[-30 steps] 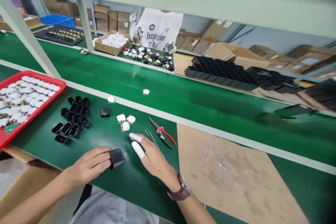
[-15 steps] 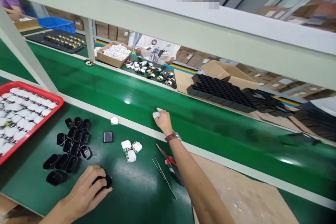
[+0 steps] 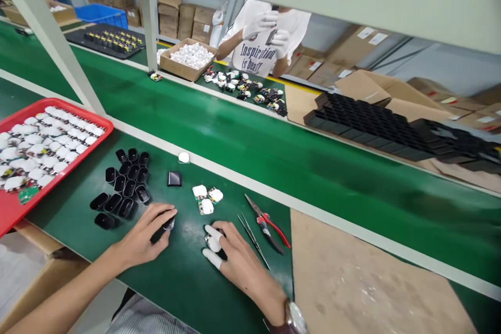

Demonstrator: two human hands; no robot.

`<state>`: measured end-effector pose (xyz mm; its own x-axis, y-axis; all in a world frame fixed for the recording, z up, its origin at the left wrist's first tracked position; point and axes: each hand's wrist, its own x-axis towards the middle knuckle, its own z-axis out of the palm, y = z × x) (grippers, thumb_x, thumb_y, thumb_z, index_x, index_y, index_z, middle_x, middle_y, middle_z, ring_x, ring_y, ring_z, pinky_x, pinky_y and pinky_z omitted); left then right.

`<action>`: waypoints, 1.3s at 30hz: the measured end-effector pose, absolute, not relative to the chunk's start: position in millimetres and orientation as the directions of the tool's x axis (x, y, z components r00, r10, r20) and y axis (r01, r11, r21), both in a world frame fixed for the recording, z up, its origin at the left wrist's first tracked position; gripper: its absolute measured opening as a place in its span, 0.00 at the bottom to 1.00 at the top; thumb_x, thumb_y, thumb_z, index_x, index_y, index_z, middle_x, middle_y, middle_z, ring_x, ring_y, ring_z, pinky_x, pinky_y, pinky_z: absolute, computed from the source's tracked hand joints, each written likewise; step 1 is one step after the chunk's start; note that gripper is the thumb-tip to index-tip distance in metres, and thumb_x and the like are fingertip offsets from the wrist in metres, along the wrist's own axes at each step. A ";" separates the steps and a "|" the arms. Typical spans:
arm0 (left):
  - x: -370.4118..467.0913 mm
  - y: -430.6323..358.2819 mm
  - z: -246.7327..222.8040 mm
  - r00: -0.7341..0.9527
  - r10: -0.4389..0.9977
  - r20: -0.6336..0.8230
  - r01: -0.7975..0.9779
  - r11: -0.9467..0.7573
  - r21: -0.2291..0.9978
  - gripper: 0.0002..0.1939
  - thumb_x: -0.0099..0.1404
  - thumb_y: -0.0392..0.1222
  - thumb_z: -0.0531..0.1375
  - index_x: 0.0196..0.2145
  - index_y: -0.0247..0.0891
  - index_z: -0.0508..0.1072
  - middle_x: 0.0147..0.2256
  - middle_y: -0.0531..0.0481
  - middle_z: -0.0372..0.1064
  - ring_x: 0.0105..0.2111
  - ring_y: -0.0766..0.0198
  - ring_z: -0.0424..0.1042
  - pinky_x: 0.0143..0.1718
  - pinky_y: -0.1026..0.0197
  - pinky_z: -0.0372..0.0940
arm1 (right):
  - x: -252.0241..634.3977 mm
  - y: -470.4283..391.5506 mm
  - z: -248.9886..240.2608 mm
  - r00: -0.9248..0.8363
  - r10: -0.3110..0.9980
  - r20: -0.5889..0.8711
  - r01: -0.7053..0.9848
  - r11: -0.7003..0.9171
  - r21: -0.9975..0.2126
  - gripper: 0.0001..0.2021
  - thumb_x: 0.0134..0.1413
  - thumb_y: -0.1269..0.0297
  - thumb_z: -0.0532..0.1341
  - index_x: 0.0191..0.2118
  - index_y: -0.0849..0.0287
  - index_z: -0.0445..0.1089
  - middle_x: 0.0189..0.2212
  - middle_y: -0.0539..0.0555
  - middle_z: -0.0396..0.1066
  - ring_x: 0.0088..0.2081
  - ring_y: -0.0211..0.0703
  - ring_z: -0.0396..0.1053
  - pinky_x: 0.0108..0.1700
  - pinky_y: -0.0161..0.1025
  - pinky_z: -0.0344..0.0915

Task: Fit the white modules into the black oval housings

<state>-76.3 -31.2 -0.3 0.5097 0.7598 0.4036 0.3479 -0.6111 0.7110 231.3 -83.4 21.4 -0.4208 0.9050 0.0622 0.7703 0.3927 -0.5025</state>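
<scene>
here's the left hand (image 3: 146, 237), fingers and thumb closed round a glossy black plastic case (image 3: 169, 223), its far end peeking out at the fingertips. across to the right hand (image 3: 242, 261), white covers on two digits, pinching a small white-topped component (image 3: 213, 243) that sits right between thumb and fingers. three loose white-topped circuit pieces (image 3: 206, 206) lie just beyond that grip, with slim steel tweezers (image 3: 254, 241) and red-handled metal pliers (image 3: 263, 219) beside it. open black plastic cups (image 3: 126, 207) cluster near the left hand.
</scene>
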 end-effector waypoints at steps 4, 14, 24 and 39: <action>-64.6 -41.8 7.5 0.350 0.844 0.406 0.156 -0.480 0.863 0.26 0.72 0.33 0.61 0.65 0.43 0.65 0.55 0.37 0.62 0.56 0.50 0.72 0.53 0.45 0.78 | 247.9 -95.2 12.9 -0.430 0.902 0.038 0.778 0.392 -0.491 0.32 0.62 0.51 0.70 0.68 0.49 0.65 0.68 0.59 0.64 0.64 0.63 0.68 0.63 0.62 0.72; -30.1 -60.8 17.5 0.263 0.858 0.441 0.192 -0.495 0.848 0.29 0.72 0.35 0.62 0.68 0.45 0.60 0.54 0.39 0.62 0.56 0.52 0.73 0.54 0.46 0.78 | 259.2 -110.4 -5.0 -0.445 0.879 0.172 0.674 0.455 -0.582 0.29 0.71 0.62 0.58 0.74 0.49 0.54 0.66 0.60 0.68 0.59 0.58 0.71 0.58 0.61 0.74; -63.2 -54.4 43.1 0.216 0.861 0.461 0.441 -0.507 0.741 0.28 0.70 0.35 0.64 0.66 0.41 0.63 0.57 0.36 0.65 0.57 0.49 0.74 0.55 0.45 0.77 | 262.7 -116.2 -32.3 -0.376 0.872 0.313 0.692 0.489 -0.532 0.32 0.73 0.59 0.57 0.76 0.46 0.48 0.58 0.60 0.73 0.53 0.59 0.76 0.51 0.58 0.77; -79.0 -67.9 79.3 0.416 0.888 0.194 0.630 -0.435 0.643 0.29 0.72 0.39 0.63 0.67 0.47 0.62 0.57 0.42 0.70 0.53 0.53 0.74 0.54 0.50 0.75 | 261.6 -106.2 -22.9 -0.405 0.892 0.203 0.727 0.449 -0.520 0.32 0.70 0.61 0.61 0.75 0.49 0.52 0.57 0.61 0.72 0.48 0.53 0.78 0.52 0.52 0.79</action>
